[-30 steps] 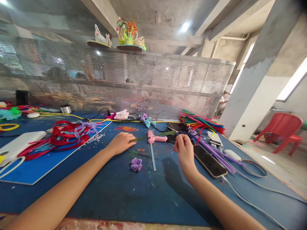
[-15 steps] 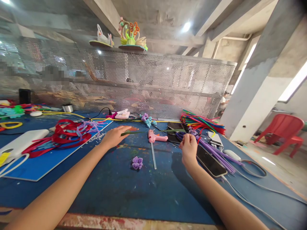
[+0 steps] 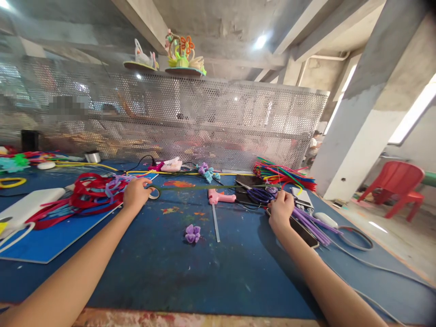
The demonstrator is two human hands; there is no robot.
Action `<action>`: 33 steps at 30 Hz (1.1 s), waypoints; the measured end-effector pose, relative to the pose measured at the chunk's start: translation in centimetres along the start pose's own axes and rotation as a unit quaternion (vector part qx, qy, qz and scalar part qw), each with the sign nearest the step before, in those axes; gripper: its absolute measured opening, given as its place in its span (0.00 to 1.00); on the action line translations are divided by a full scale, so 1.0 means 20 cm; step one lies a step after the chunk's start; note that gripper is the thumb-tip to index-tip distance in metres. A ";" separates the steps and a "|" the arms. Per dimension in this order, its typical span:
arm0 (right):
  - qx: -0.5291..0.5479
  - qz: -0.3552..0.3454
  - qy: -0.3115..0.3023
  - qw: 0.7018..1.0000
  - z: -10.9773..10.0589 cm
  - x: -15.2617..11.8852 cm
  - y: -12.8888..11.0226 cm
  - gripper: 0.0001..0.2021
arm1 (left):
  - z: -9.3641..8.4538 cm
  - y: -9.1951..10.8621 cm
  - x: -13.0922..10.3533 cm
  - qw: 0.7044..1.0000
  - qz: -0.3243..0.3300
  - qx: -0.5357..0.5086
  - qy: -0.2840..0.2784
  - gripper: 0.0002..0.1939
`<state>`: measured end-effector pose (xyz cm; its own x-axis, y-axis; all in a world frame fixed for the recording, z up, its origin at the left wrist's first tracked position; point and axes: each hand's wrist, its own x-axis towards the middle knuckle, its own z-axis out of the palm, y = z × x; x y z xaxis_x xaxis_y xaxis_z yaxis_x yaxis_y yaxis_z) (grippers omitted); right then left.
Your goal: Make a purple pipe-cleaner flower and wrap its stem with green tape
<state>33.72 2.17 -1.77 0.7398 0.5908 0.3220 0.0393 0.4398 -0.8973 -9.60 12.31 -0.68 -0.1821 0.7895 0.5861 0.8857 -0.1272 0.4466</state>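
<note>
My left hand (image 3: 136, 196) is closed round a small roll of tape (image 3: 155, 193) at the left. From the roll a thin dark green strip (image 3: 194, 187) runs taut across to my right hand (image 3: 282, 209), whose fingers pinch its far end. Below the strip lies a pink glue gun (image 3: 221, 197), a pale glue stick (image 3: 216, 223) pointing toward me from it. A purple fuzzy flower (image 3: 192, 234) rests on the blue table (image 3: 163, 277) between my forearms.
Red and purple ribbons (image 3: 95, 195) lie on a blue board (image 3: 68, 240) at the left. At the right are purple stems (image 3: 311, 225), a phone (image 3: 304, 232), cables and colourful pipe cleaners (image 3: 282, 172). A perforated metal screen (image 3: 211, 122) stands behind.
My left hand has moved left and my right hand slightly right, so the hands are farther apart. The tape roll now shows at my left fingers, and a longer green strip stretches between the hands.
</note>
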 end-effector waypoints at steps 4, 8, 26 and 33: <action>0.032 0.021 0.000 0.999 0.04 -0.07 -0.03 0.14 | 0.02 0.07 0.00 0.998 -0.025 -0.049 0.026 0.17; 0.044 0.020 -0.071 0.996 0.10 -0.21 -0.09 0.14 | -0.01 0.25 -0.05 0.993 0.017 -0.100 0.057 0.15; -0.137 -0.123 -0.375 0.909 0.12 -0.64 -0.27 0.10 | -0.13 0.86 -0.64 0.831 0.096 -0.456 -0.304 0.09; -0.083 -0.076 -0.373 0.921 0.12 -0.63 -0.26 0.07 | -0.16 0.85 -0.65 0.828 0.088 -0.463 -0.303 0.10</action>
<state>22.61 -5.89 -0.41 0.0518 0.8589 0.5094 0.2519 0.4824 -0.8389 6.46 -1.98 1.50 0.4115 0.8303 0.3758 0.1169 -0.4570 0.8818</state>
